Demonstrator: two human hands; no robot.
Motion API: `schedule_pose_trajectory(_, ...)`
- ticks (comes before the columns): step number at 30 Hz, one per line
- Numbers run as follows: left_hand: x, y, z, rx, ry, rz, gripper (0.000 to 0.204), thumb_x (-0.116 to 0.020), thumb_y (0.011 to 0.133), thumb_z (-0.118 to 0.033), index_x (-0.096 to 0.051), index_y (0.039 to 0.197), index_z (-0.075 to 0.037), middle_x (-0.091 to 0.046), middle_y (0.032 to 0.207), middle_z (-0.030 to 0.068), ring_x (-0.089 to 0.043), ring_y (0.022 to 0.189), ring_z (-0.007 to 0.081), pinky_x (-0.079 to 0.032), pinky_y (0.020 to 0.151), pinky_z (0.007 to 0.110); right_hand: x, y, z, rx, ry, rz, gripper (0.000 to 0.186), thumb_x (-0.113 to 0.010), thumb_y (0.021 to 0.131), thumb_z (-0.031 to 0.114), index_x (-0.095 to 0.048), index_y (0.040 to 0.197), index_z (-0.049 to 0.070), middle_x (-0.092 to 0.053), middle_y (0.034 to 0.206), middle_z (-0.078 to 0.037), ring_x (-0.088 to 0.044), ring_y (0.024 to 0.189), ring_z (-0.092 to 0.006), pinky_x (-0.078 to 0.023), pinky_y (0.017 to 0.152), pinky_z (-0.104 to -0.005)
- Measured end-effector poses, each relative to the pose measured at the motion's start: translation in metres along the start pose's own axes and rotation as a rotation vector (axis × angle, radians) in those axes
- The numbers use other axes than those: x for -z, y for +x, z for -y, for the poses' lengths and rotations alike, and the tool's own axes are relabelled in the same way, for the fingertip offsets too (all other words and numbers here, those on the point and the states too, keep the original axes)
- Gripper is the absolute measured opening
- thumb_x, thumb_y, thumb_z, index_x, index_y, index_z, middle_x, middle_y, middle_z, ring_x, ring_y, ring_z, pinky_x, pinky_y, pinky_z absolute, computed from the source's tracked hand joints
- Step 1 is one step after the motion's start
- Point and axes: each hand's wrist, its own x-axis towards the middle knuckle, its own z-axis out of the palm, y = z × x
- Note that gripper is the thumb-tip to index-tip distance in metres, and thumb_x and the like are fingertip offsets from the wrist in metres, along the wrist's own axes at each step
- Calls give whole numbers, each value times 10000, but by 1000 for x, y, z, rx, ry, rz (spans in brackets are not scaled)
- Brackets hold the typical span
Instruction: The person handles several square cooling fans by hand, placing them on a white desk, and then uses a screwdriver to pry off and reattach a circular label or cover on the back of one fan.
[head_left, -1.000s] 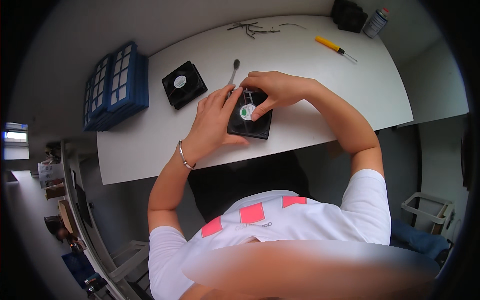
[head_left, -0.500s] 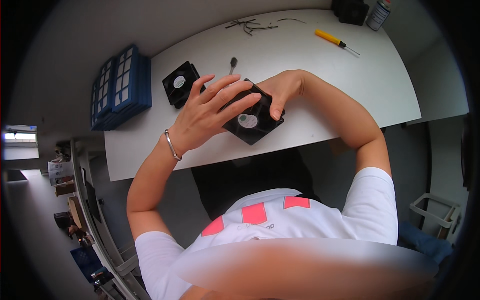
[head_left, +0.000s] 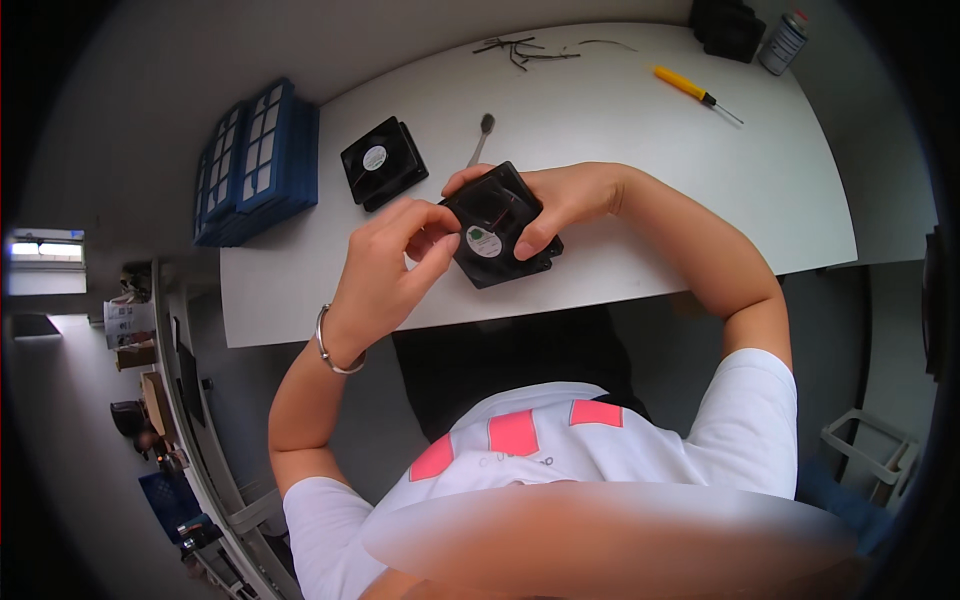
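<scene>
A square black cooling fan (head_left: 503, 205) with a round white label is held tilted above the near part of the table. My right hand (head_left: 575, 195) wraps round its far and right sides, the thumb lying over its face. At the fan's left edge, my left hand (head_left: 385, 262) is closed with thumb and forefinger together. Whether the left fingertips grip the rim or something small beside it, I cannot tell. Just left of the held fan, a second black fan (head_left: 392, 183) lies label up. A thin brush with a dark head (head_left: 486, 124) lies behind my hands.
The white table (head_left: 620, 110) also bears a yellow-handled screwdriver (head_left: 684, 84), several thin black strips (head_left: 522, 50), a spray can (head_left: 785, 45) and black blocks (head_left: 732, 36) at the far right. Blue-framed panels (head_left: 303, 150) stand stacked at the left edge.
My left hand has drawn back from over the fan's face, its spread fingers now closed at the left edge. The right hand still holds the fan, which has turned slightly.
</scene>
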Motion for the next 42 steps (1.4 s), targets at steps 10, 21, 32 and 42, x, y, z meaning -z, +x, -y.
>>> schedule_pose_trajectory(10,-2,-15,-5,605,-574,253,277,-589,993,-235,-700,952,15,-651,761,33,-651,656,98,-532,618,216,-31,4,15,-50,-216,-104,1046,-827,716,275,-210,1534,62,-605,1220,-136,-603,1124,-254,-496,937,-340)
schedule_pose_trajectory(21,6,-23,-12,706,-559,281,252,-540,942,-172,-695,920,25,-656,754,52,-674,642,125,-540,605,226,-63,6,9,99,-425,-250,954,-864,700,181,-344,1492,72,-296,1497,-108,-491,1285,-269,-443,1056,-383)
schedule_pose_trajectory(32,-15,-28,8,595,-747,90,232,-560,957,-173,-673,857,3,-640,752,18,-583,652,74,-517,631,234,-47,11,11,-49,-154,-260,1003,-787,714,185,-237,1545,73,-537,1290,-124,-546,1205,-226,-463,988,-337)
schedule_pose_trajectory(42,-22,-13,17,640,-836,76,233,-571,926,-193,-673,827,-8,-592,667,23,-564,588,98,-473,587,232,-33,13,5,-169,125,-259,1045,-703,734,138,-130,1606,84,-523,1300,-109,-532,1204,-220,-457,997,-340)
